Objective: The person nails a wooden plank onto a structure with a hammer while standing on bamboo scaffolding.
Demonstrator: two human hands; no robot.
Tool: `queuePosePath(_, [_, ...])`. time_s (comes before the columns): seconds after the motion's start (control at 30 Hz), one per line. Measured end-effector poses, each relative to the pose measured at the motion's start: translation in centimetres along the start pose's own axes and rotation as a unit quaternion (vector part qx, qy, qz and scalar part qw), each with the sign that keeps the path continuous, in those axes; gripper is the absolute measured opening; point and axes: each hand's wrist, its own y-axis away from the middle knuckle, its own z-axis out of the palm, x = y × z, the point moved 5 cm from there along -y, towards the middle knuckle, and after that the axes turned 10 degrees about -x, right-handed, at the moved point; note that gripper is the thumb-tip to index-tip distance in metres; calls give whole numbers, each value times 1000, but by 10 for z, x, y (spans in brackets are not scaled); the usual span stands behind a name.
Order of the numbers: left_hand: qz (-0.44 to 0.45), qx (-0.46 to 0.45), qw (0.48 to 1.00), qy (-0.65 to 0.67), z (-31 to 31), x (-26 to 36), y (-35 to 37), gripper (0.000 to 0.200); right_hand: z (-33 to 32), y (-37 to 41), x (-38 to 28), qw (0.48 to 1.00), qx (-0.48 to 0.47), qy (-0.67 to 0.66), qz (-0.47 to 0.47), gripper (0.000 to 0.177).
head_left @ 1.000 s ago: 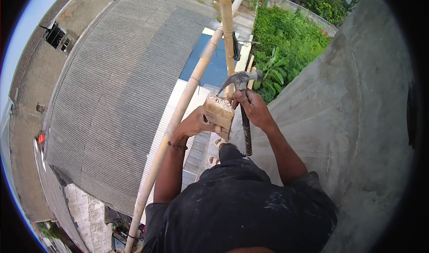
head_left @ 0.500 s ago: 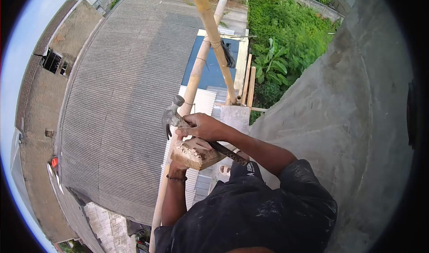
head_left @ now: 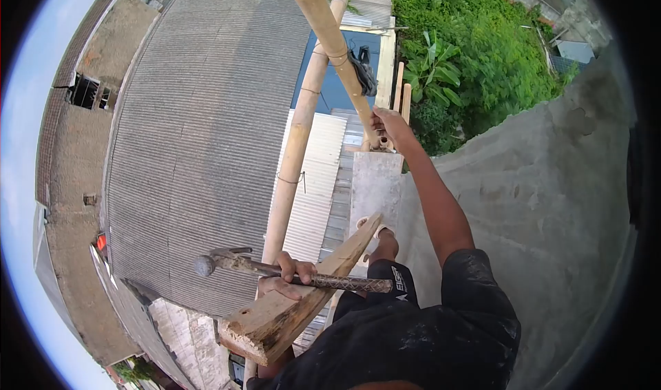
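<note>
Though half-hidden (by plank [head_left: 272, 323]), left hand [head_left: 286, 284] grips hammer [head_left: 231, 261].

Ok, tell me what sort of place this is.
Probably a building site, high on scaffolding over neighbouring rooftops. The right hand grips a bamboo pole lashed to another, a cement wall rises alongside, a corrugated roof lies below, and the left hand holds a hammer against a wooden plank.

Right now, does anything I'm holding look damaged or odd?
Yes. The wooden plank is ragged and splintered at its near end, as if broken off. The left hand holds it and the hammer in one grip, the hammer lying crosswise on top. The right hand clasps a bamboo pole.
</note>
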Motion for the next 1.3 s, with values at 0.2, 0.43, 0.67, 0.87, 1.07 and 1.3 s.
queuePosePath(0.2, [15,-5,999,-34,-11,14,9,20,-127,-114,51,976,199,59,59,29])
queuePosePath(0.43, [56,26,996,-61,-45,39,38,14,-193,-230,98,949,262,170,49,41])
queuePosePath(0.67, [92,242,966,28,-35,60,37,22,-224,-291,121,929,332,157,40,55])
queuePosePath(0.87, [82,261,962,17,-62,49,38,22,-207,-290,112,959,261,96,48,41])
queuePosePath(1.07, [69,273,959,17,-75,45,36,22,-196,-285,118,975,207,-26,77,45])
queuePosePath(1.3, [60,274,960,17,-87,44,32,21,-197,-296,119,973,199,-101,63,45])
